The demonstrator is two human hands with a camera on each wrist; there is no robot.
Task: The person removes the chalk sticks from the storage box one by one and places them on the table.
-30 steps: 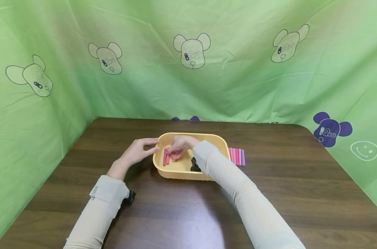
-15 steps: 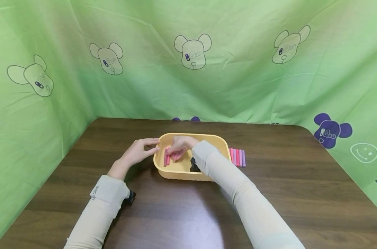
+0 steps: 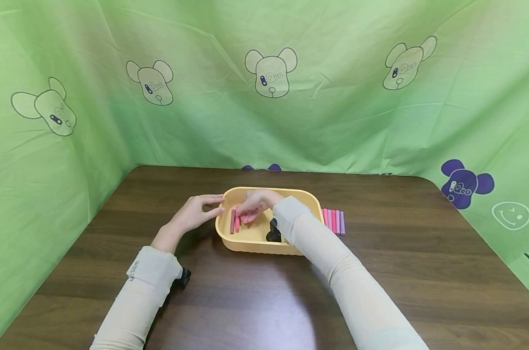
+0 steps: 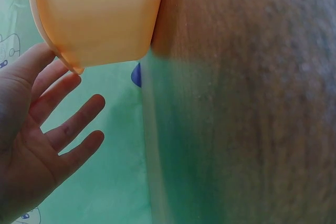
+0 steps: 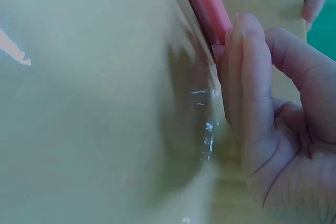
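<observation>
A yellow plastic basin point(image 3: 264, 247) stands on the table. My left hand point(image 3: 193, 214) is at its left rim, fingers stretched out; in the left wrist view the thumb and fingertips point(image 4: 73, 81) meet the rim. My right hand point(image 3: 253, 204) reaches inside the basin and pinches a pink chalk-like stick point(image 5: 212, 6) between thumb and fingers. One end of that stick juts past the fingertips. Close to its left, a darker, reddish-pink stick point(image 3: 232, 221) lies along the basin's left end. The right forearm covers part of the basin floor.
Several pink, red and purple sticks point(image 3: 333, 221) lie side by side on the table, right of the basin. A black wrist camera point(image 3: 273, 231) on my right arm hangs inside the basin. A green printed cloth point(image 3: 325, 131) surrounds the brown table point(image 3: 400, 253).
The pink stick in my right hand has tilted and shifted slightly right, away from the darker one. My right wrist has moved a little right. The left hand has stayed at the rim.
</observation>
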